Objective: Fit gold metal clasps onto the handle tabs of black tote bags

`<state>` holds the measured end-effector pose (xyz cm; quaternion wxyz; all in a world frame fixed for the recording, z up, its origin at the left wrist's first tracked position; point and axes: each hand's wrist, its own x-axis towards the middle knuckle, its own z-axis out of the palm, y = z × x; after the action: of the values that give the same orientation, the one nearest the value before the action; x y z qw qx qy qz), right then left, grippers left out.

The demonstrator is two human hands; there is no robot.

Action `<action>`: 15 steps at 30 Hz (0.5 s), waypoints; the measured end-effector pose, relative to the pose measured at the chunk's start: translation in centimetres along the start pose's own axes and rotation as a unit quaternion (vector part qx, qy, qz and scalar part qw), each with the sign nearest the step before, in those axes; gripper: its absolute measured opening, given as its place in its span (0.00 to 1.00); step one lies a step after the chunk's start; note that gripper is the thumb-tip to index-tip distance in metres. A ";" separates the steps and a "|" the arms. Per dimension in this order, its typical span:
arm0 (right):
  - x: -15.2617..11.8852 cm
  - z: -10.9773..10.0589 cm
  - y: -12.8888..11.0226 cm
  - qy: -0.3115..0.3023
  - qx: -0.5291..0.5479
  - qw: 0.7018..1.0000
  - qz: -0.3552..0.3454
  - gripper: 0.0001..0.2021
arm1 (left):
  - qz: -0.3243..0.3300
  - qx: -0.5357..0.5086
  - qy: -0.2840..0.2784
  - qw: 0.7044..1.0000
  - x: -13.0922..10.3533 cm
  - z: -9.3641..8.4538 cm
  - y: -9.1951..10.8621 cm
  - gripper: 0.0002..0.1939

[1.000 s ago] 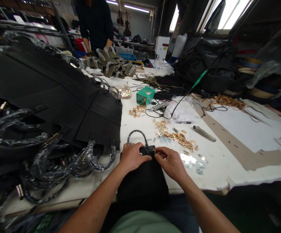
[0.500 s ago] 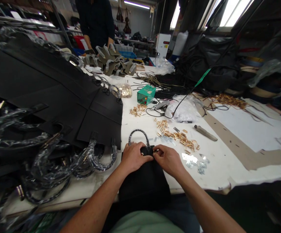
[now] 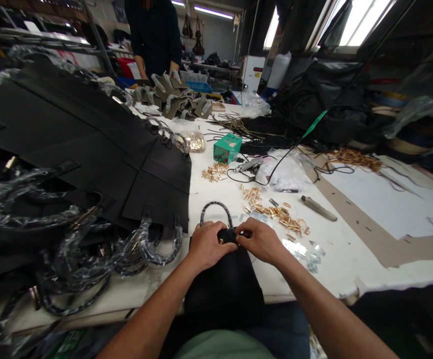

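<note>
A black handbag (image 3: 222,284) with a wrapped loop handle (image 3: 216,204) lies at the table's front edge, partly over my lap. My left hand (image 3: 211,244) grips the bag's upper edge, thumb and fingers pinched around a small black strap (image 3: 227,234). From the other side my right hand (image 3: 257,240) pinches at the strap's right end. A glint of gold metal shows beside the fingertips, but its exact shape is hidden. Gold metal fittings (image 3: 286,218) and thin silver plates (image 3: 312,257) lie scattered just beyond and to the right of my right hand.
Stacked black bags (image 3: 156,184) with plastic-wrapped handles crowd the left. Further back are a green power box (image 3: 227,148), a grey electric screwdriver (image 3: 248,164) and a plastic bag (image 3: 282,172). A grey-handled tool (image 3: 318,208) lies right. Another person (image 3: 155,45) stands behind olive pieces (image 3: 171,94).
The view has shifted slightly, so the scene sits a little lower and to the right. Both hands stay on the strap, with only small finger movement.
</note>
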<state>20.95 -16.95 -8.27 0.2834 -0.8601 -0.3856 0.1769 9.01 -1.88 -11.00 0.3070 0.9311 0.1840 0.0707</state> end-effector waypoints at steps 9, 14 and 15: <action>-0.8 -0.7 0.5 -0.018 0.124 0.992 -0.010 0.06 | -0.004 -0.072 0.009 0.997 -0.8 -0.2 0.2 0.20; -1.2 -0.7 0.1 -0.024 0.139 0.990 -0.007 0.05 | 0.004 -0.086 0.020 0.996 -1.0 -0.3 0.7 0.17; -1.2 -0.6 0.2 -0.023 0.147 0.989 -0.004 0.04 | 0.004 -0.089 0.021 0.996 -1.1 -0.3 0.7 0.16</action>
<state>20.65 -18.16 -7.79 0.3990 -0.8030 -0.3653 0.2502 8.18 -2.67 -10.36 0.3848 0.8989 0.1796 0.1077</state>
